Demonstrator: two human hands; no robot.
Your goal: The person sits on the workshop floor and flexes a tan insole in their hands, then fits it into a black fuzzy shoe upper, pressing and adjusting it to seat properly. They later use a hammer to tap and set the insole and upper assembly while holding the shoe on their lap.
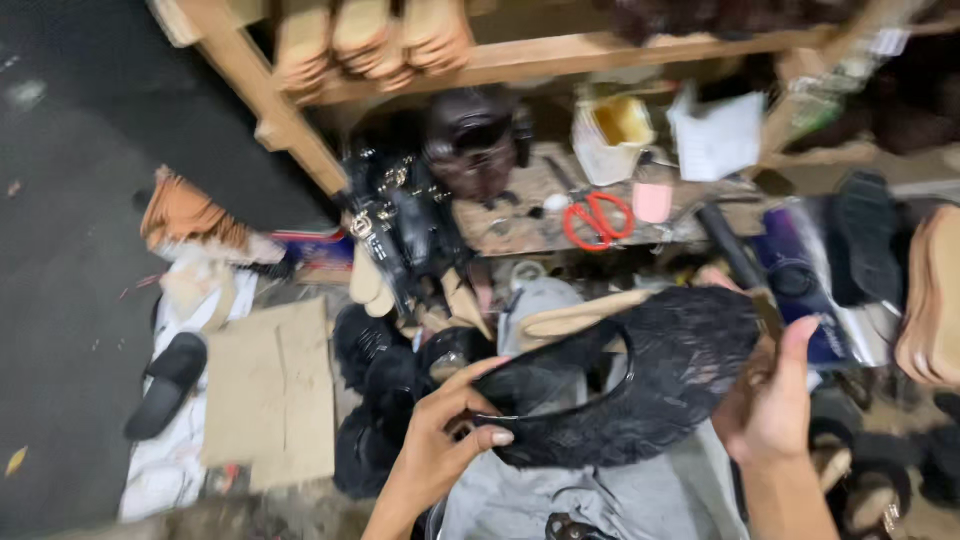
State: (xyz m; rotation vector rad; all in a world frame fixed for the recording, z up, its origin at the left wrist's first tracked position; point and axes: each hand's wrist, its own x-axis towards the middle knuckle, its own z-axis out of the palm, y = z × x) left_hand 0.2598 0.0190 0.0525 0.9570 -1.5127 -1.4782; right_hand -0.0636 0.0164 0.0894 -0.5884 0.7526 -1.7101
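Note:
I hold a black slipper (640, 385) with a patterned upper and a tan sole edge over my lap, in the lower middle of the head view. My left hand (440, 440) grips its near end, thumb pressed on the black strap. At the far end my right hand (770, 400) clasps the sole, thumb raised. A dark tool handle (735, 250) sticks up just behind my right hand; whether that hand holds it is unclear. My grey trousers (600, 495) show under the slipper.
A low wooden bench (520, 225) holds red-handled scissors (597, 220), a pink cup (652, 200) and a white container (605, 135). Black straps with metal buckles (400, 220) hang at its left. A cardboard sheet (270, 390) and a black slipper (168, 385) lie on the floor at left. Tan soles (935, 300) are stacked at right.

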